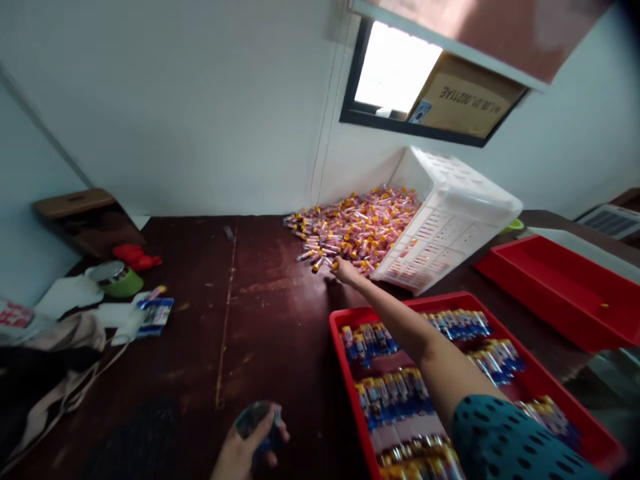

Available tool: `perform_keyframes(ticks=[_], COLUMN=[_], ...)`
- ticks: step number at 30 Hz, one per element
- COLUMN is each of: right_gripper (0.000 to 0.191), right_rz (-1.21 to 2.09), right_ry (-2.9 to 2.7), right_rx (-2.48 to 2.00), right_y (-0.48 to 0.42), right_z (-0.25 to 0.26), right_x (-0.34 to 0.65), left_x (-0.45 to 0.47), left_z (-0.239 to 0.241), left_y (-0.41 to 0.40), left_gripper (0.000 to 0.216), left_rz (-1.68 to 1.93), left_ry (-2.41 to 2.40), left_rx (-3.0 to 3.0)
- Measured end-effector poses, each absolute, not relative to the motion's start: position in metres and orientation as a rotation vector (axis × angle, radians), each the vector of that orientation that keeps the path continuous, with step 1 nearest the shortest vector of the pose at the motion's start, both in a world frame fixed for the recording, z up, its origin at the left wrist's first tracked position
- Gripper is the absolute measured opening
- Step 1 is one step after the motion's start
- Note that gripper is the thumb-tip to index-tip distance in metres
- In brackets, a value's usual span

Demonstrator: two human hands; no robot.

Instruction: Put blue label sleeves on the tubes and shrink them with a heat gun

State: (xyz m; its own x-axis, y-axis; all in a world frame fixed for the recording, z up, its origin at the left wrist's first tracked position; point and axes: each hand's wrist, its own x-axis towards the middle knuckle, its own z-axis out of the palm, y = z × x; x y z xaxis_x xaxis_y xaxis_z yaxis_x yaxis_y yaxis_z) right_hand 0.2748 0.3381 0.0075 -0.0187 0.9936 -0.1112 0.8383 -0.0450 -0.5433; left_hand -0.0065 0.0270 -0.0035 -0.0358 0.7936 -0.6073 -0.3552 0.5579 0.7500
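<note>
Right hand (345, 270) far forward on an outstretched right arm (425, 350), left hand (243, 448) (curled) low and close.

Printed cardboard (470, 97) is set in the window (395, 70); a green container (124, 285) is placed beside a red item (134, 256).

The head-worn camera is positioned above the near side of the dark brown table (270, 333) and faces forward and down. The frame center falls just short of the table's far edge, at the wall (200, 120). The left hand (250, 443) is close to the lens; the right hand (346, 272) is farther off. Upward coverage includes the window (390, 67), upper right.
</note>
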Motion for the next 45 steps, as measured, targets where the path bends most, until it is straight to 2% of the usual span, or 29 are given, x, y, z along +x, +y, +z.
perform_keyframes(ticks=[4,7,10,14,17,21,24,27,38,41,45], right_gripper=[0.028,0.035,0.033,0.017,0.018,0.018,0.011,0.003,0.016,0.016,0.026], right_rz=[1.069,1.41,1.621,1.399,1.15,1.009,0.924,0.927,1.035,1.047,1.25], right_ry=[-1.821,-1.667,-1.628,-1.898,-2.021,-2.052,-2.098,-2.109,-2.025,-1.902,-1.559], right_rx=[-1.741,-1.409,-1.158,-1.054,-0.986,-0.972,-0.97,-0.935,-0.946,-0.967,-1.057], right_y=[0.271,0.206,0.14,0.08,0.062,0.05,0.042,0.037,0.031,0.033,0.038], right_z=[0.023,0.045,0.069,0.082,0.08,0.076,0.074,0.072,0.074,0.075,0.079], right_x=[0.278,0.278,0.271,0.256,0.249,0.245,0.238,0.233,0.242,0.25,0.267], left_x=[-0.004,0.002,0.012,0.024,0.031,0.038,0.042,0.045,0.043,0.044,0.043], left_z=[0.011,0.016,0.02,0.026,0.028,0.03,0.034,0.038,0.027,0.025,0.024], left_y=[0.03,0.031,0.024,0.008,-0.003,-0.01,-0.012,-0.013,-0.01,-0.009,-0.007], left_gripper=[0.04,0.038,0.036,0.033,0.035,0.033,0.034,0.035,0.032,0.032,0.034], left_rz=[0.993,0.982,0.978,1.024,1.041,1.046,1.049,1.049,0.874,0.882,0.905], left_ry=[1.205,1.083,1.043,1.039,1.03,1.115,1.14,1.12,1.054,1.139,1.164], left_rx=[0.485,0.508,0.541,0.608,0.65,0.744,0.842,0.903,0.89,0.899,0.878])
